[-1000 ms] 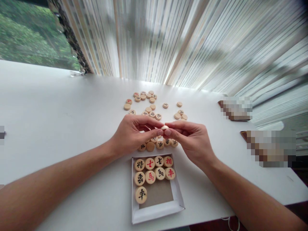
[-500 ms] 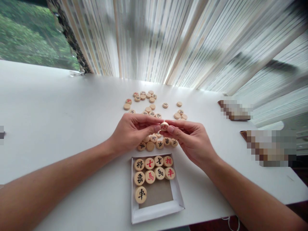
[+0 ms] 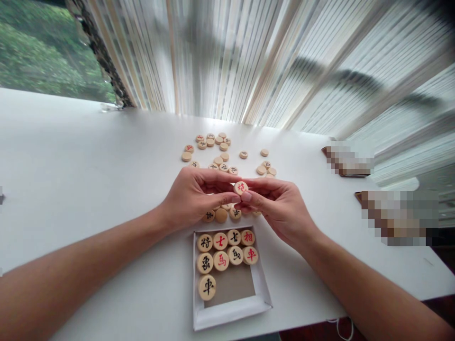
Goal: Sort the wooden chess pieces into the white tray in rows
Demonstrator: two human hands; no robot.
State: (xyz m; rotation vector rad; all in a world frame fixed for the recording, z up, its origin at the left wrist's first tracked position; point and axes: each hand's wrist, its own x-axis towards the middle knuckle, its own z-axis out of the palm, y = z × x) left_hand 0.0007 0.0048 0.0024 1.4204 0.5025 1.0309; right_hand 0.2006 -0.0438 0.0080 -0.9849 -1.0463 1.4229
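Between my two hands, above the table, is a round wooden Chinese chess piece (image 3: 241, 188) with a red character facing me. My left hand (image 3: 197, 194) pinches it from the left with thumb and fingers. From the right, my right hand (image 3: 275, 199) grips the same piece, its thumb at the lower edge. Just below sits a white box (image 3: 234, 312) holding two full rows of black and red chess pieces (image 3: 221, 261), plus one black piece (image 3: 207, 287) at the left of the third row. My hands hide part of the loose pieces behind them.
Several loose chess pieces (image 3: 223, 167) lie scattered beyond my hands, some face up, some blank side up. Two blurred-out brown-edged objects (image 3: 346, 161) rest on the right of the white table (image 3: 106, 189). A striped curtain (image 3: 213, 61) hangs behind.
The held piece has tipped so its red character faces me more fully. My right fingers have shifted slightly left around it. The box and its pieces stay as they were.
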